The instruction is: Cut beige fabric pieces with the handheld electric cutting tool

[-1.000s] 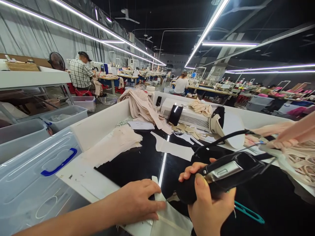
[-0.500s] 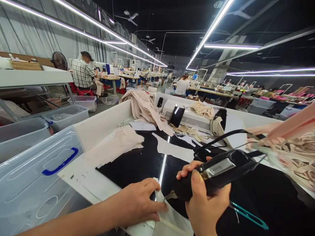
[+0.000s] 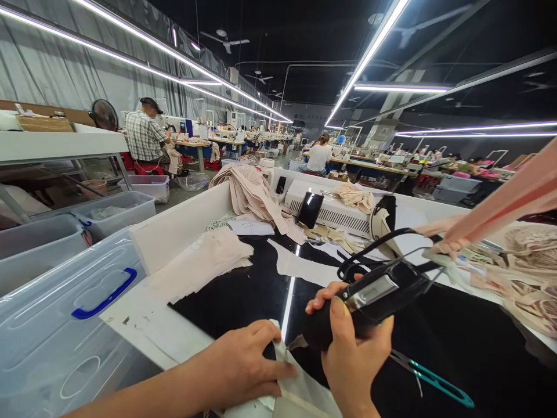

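Note:
My right hand (image 3: 352, 342) is closed around a black corded hand tool (image 3: 374, 302) with a silver plate on its side. The tool's pointed metal tip (image 3: 297, 342) is at the edge of a thin pale fabric piece (image 3: 300, 386). That piece lies near the front edge of the black work surface (image 3: 243, 290). My left hand (image 3: 243, 366) holds it down from the left, its fingers bent on the material close to the tip. Beside my right wrist lies a pair of teal-handled tweezers (image 3: 439, 383), partly hidden by that hand.
Pale cut pieces (image 3: 204, 261) lie to the left, with a white piece (image 3: 300, 264) beyond my hands. A phone (image 3: 310, 209) leans on a white vented machine (image 3: 335, 212). Pink fabric (image 3: 505, 197) hangs at the right. A plastic bin (image 3: 56, 337) stands left; co-workers sit farther back.
The tool and my right hand have shifted slightly left, bringing the tip closer to the fabric edge. My left hand stays nearly in place. The view has turned a little.

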`<act>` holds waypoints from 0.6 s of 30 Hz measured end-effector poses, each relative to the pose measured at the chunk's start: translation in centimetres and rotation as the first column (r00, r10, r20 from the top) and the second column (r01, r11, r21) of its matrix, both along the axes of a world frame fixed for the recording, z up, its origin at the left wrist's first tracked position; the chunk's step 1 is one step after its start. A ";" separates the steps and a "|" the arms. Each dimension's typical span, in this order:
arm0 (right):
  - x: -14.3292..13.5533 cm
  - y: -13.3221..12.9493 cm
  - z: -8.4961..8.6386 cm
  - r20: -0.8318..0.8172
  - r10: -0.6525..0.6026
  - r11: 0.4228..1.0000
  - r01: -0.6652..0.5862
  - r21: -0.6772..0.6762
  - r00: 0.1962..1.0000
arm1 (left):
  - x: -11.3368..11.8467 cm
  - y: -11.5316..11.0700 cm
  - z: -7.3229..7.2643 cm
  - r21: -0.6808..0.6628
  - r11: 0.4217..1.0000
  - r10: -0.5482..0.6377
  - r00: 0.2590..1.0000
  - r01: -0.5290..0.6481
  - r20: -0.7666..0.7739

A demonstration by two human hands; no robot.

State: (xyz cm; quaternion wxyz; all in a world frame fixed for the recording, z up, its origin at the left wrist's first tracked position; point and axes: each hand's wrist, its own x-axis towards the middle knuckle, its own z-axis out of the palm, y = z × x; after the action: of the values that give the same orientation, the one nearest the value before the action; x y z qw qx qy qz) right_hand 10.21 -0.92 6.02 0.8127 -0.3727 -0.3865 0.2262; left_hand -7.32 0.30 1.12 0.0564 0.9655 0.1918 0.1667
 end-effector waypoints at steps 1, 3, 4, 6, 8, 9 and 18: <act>0.1 0.0 0.0 0.003 -0.002 1.000 0.002 0.003 1.000 | -0.1 0.0 0.0 -0.001 1.000 -0.005 1.000 0.005 -0.012; 0.5 0.1 0.1 0.008 -0.014 1.000 0.014 0.009 1.000 | -0.3 0.1 0.0 0.000 1.000 -0.015 1.000 0.015 -0.019; 0.6 0.1 0.1 0.009 -0.018 1.000 0.018 0.010 1.000 | -0.5 0.2 0.1 -0.004 1.000 -0.018 1.000 0.018 -0.010; 0.9 0.3 0.2 0.004 -0.024 1.000 0.024 0.013 1.000 | -0.9 0.3 0.2 -0.026 0.999 -0.028 0.999 0.028 0.028; 1.1 0.5 0.2 -0.004 -0.029 0.999 0.029 0.016 1.000 | -1.2 0.4 0.4 -0.063 0.997 -0.041 0.996 0.045 0.077; 1.2 0.6 0.1 -0.007 -0.033 0.999 0.033 0.018 0.999 | -1.4 0.5 0.5 -0.084 0.995 -0.045 0.994 0.053 0.098; 1.1 0.7 -0.3 0.020 0.014 0.999 -0.015 0.029 1.000 | 0.3 1.0 0.2 -0.213 0.948 0.270 0.950 -0.235 0.156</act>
State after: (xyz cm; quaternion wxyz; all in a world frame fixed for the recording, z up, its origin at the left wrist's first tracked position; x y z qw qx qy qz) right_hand 11.30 -0.25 5.72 0.8125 -0.3602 -0.4006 0.2227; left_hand -7.04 1.31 1.28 0.1447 0.9035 0.3234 0.2413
